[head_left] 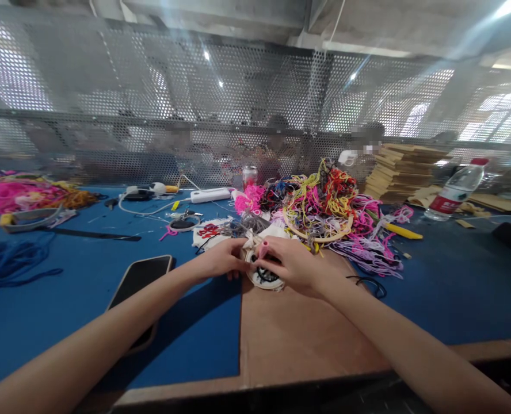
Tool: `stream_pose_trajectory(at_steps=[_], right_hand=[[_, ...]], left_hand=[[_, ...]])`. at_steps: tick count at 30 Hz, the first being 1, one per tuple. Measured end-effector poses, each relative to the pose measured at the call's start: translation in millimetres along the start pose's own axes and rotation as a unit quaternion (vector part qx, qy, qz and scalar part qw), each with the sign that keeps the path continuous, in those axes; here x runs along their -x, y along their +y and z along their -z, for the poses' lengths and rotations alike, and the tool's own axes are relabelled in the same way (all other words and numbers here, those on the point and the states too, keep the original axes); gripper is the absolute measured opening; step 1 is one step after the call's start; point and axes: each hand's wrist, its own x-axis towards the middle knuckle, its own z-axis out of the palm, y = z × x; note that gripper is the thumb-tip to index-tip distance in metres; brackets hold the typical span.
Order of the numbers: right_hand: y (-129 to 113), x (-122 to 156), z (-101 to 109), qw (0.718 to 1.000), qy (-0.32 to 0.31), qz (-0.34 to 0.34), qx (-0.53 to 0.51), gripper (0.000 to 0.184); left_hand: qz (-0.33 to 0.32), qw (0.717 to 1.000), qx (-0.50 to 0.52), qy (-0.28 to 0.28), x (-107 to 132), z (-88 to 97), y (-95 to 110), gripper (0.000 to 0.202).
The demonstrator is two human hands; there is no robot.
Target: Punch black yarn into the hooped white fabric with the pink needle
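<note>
Right of the phone (145, 272), our left fingers (237, 264) hold the hoop (267, 287) while our right fingers (274, 267) grip a pink tool (263, 248) over cloth (258, 280) seemingly part-worked in black yarn (266, 275), some white left bare.

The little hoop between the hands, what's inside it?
Inside the hoop you can see white cloth with black yarn on it. The right hand covers some of it, so what's under there can't be seen.

A phone (145, 275) lay at lower left, a can (250, 176) stood near the centre, and a bottle (456, 190) stood at right.
</note>
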Motion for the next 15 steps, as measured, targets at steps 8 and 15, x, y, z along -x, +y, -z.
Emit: stream_pose_trajectory(at_steps=[8,15], right_hand=[[1.5,-1.6,0.1,0.995,0.009,-0.078,-0.054,0.020],[1.9,-1.0,0.2,0.993,0.039,-0.065,-0.087,0.022]], left_hand=[[0.027,0.999,0.017,-0.008,0.1,-0.6,0.4,0.031],[0.026,1.000,0.011,-0.008,-0.3,-0.7,1.5,0.032]])
